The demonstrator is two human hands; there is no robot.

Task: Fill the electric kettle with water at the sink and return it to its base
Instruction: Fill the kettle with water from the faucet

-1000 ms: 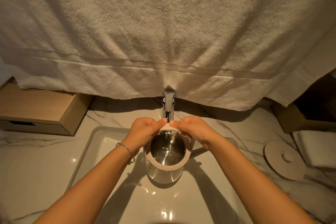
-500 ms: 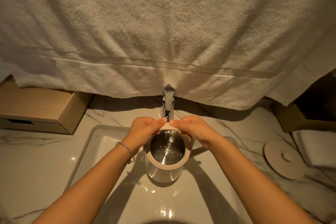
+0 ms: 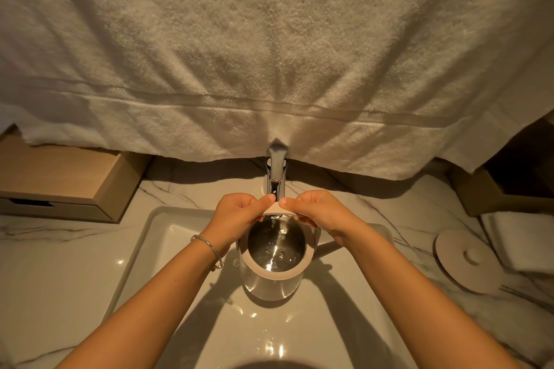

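Observation:
An open, lidless electric kettle (image 3: 271, 284) with a pale rim and shiny steel inside stands upright in the white sink (image 3: 144, 252), right under the chrome tap (image 3: 276, 177). A little water glints at its bottom. My left hand (image 3: 236, 216) grips the kettle's far rim from the left, thumb lying along the spout edge. My right hand (image 3: 317, 213) grips the rim from the right, with the kettle's handle partly hidden beneath it. The kettle's round lid (image 3: 467, 260) lies on the counter at the right.
A large white towel (image 3: 269, 54) hangs over the back of the counter, touching the tap's top. A wooden box (image 3: 63, 180) sits at the back left. At the right are another box (image 3: 503, 192) and a folded white cloth (image 3: 521, 240) on the marble counter.
Hardly anything moved. Both hands keep the same hold on the kettle rim; only the glints of water inside the kettle shift slightly.

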